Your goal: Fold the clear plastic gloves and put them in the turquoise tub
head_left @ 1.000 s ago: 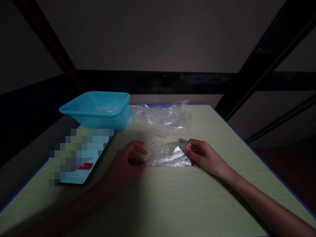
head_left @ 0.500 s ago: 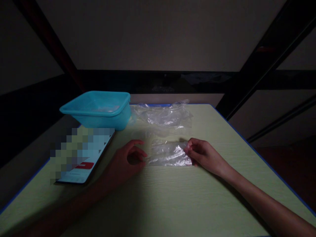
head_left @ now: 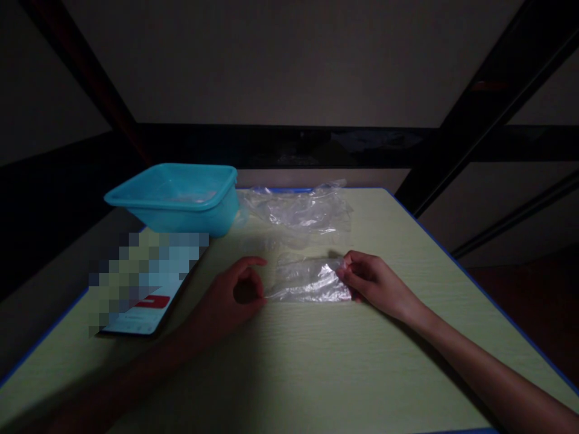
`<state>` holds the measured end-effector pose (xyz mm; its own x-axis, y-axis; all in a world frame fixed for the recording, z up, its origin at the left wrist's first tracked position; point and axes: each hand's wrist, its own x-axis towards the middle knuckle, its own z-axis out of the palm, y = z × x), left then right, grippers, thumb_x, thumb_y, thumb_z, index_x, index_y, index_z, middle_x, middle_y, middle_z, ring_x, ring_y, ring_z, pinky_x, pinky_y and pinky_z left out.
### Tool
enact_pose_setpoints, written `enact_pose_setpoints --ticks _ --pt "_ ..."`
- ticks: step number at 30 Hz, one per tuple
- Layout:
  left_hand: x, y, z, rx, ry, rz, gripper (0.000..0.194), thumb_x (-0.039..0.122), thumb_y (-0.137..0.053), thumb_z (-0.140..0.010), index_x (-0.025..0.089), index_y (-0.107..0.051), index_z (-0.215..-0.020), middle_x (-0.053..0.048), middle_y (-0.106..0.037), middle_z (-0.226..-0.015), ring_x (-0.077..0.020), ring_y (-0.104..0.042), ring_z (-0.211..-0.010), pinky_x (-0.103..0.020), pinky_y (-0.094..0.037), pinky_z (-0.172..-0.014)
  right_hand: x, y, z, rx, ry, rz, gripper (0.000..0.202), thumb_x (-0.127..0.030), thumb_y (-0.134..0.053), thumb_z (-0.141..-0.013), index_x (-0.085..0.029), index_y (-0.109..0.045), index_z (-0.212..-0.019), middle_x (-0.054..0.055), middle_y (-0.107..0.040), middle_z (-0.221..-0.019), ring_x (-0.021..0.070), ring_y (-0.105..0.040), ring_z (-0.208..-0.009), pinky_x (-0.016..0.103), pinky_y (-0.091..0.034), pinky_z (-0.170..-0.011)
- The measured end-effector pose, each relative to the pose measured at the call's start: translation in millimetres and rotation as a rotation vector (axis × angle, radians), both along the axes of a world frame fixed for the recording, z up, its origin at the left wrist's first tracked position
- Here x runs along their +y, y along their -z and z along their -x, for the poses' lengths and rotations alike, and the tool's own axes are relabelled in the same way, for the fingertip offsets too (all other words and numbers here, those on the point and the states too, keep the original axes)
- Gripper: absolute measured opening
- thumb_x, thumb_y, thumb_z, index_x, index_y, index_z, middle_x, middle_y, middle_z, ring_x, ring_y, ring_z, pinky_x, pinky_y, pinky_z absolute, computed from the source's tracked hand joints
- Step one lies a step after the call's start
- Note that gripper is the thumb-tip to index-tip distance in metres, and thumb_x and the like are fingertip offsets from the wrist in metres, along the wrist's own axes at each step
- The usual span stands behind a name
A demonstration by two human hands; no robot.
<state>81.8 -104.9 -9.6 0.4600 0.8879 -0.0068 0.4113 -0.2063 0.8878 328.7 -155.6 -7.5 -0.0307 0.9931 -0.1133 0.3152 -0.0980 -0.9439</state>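
A clear plastic bag [head_left: 307, 283], folded into a flat strip, lies on the table in front of me. At its near left corner, the thumb and a finger of my left hand [head_left: 237, 289] pinch the plastic, while the index finger stretches out above. My right hand [head_left: 368, 278] grips the bag's right end between thumb and fingers. Behind the strip, more crumpled clear plastic bags [head_left: 298, 211] are spread loosely on the tabletop.
A turquoise plastic basin [head_left: 181, 208] stands at the back left of the pale table [head_left: 316, 367], which has blue edging. Left of my left hand lies a phone [head_left: 140, 316] with its screen lit, partly pixelated. Dark bars and a wall rise behind.
My left thumb and finger have closed on the bag's near left corner and drawn it slightly left. The right hand keeps its grip. The view has shifted a little.
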Motion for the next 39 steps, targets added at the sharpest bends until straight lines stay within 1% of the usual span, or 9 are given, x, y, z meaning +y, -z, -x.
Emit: enact_pose_setpoints --ticks 7,11,19,22,25,28,31,36,39 --pt "-3.0 1.2 -2.4 -0.14 -0.022 0.061 0.046 0.019 -0.059 -0.062 0.021 -0.044 -0.105 0.008 -0.054 -0.065 -0.0141 -0.058 -0.064 -0.029 -0.049 -0.066 0.3 -1.0 0.5 -0.03 -0.003 -0.007 0.015 -0.029 -0.051 -0.077 -0.02 -0.044 -0.067 -0.005 -0.046 -0.05 0.0085 -0.045 -0.039 0.02 -0.033 -0.037" --pt "-2.5 0.0 -1.2 -0.133 -0.062 0.073 0.05 0.018 -0.061 -0.061 0.021 -0.043 -0.108 0.008 -0.053 -0.068 -0.0126 -0.058 -0.062 -0.026 -0.049 -0.063 0.4 -0.3 0.7 -0.04 0.0 -0.014 0.016 -0.03 -0.052 -0.076 -0.02 -0.044 -0.067 -0.004 -0.048 -0.051 0.0091 -0.046 -0.04 0.02 -0.034 -0.037" --pt "-3.5 -2.0 -3.2 -0.116 -0.088 0.111 0.049 0.019 -0.061 -0.06 0.019 -0.043 -0.106 0.005 -0.053 -0.08 -0.0107 -0.058 -0.059 -0.024 -0.048 -0.055 -1.9 3.0 1.1 -0.152 0.049 -0.079 0.014 -0.03 -0.051 -0.074 -0.019 -0.048 -0.066 -0.002 -0.049 -0.054 0.0096 -0.048 -0.04 0.021 -0.035 -0.038" --pt "-3.9 0.6 -3.9 -0.101 -0.083 0.091 0.051 0.018 -0.06 -0.06 0.02 -0.041 -0.108 0.004 -0.053 -0.084 -0.0099 -0.057 -0.057 -0.024 -0.047 -0.053 -3.5 3.8 3.1 -0.281 0.076 -0.152 0.011 -0.026 -0.049 -0.076 -0.017 -0.053 -0.081 -0.001 -0.054 -0.059 0.0111 -0.051 -0.044 0.022 -0.037 -0.041" --pt "-4.4 4.2 -4.3 -0.067 -0.077 0.047 0.056 0.016 -0.059 -0.061 0.022 -0.039 -0.113 0.003 -0.053 -0.088 -0.0093 -0.055 -0.056 -0.023 -0.046 -0.053 -4.9 4.4 5.1 -0.423 0.096 -0.228 0.028 -0.021 -0.049 -0.076 -0.015 -0.051 -0.103 0.0 -0.057 -0.063 0.0124 -0.053 -0.048 0.023 -0.038 -0.045" --pt "-5.5 6.1 -4.7 -0.037 -0.06 0.017 0.056 0.014 -0.057 -0.062 0.022 -0.039 -0.115 0.002 -0.054 -0.09 -0.0094 -0.055 -0.057 -0.023 -0.046 -0.053 -5.6 5.7 5.6 -0.502 0.097 -0.278 0.036 -0.019 -0.048 -0.076 -0.015 -0.047 -0.112 0.001 -0.059 -0.065 0.0133 -0.053 -0.053 0.025 -0.039 -0.05" --pt "-6.8 5.2 -5.5 -0.056 -0.053 0.0 0.052 0.015 -0.056 -0.063 0.021 -0.041 -0.112 0.002 -0.055 -0.087 -0.01 -0.054 -0.058 -0.023 -0.045 -0.053 -5.9 7.3 5.0 -0.505 0.098 -0.302 0.036 -0.018 -0.046 -0.077 -0.015 -0.045 -0.112 0.001 -0.06 -0.066 0.0131 -0.052 -0.053 0.026 -0.039 -0.052" --pt "-8.9 1.4 -6.6 -0.106 -0.004 0.031 0.04 0.02 -0.054 -0.065 0.02 -0.044 -0.104 0.004 -0.057 -0.067 -0.0122 -0.055 -0.059 -0.023 -0.044 -0.055 -5.7 8.5 5.6 -0.491 0.119 -0.316 0.033 -0.019 -0.045 -0.078 -0.016 -0.043 -0.11 0.001 -0.058 -0.065 0.0129 -0.05 -0.052 0.027 -0.039 -0.051" --pt "-10.1 1.0 -5.6 -0.102 0.027 0.04 0.035 0.022 -0.054 -0.066 0.019 -0.047 -0.101 0.004 -0.058 -0.064 -0.012 -0.055 -0.057 -0.022 -0.043 -0.054 -5.6 8.5 6.1 -0.492 0.121 -0.315 0.032 -0.019 -0.045 -0.078 -0.016 -0.043 -0.11 0.001 -0.058 -0.065 0.0124 -0.05 -0.052 0.027 -0.039 -0.051"
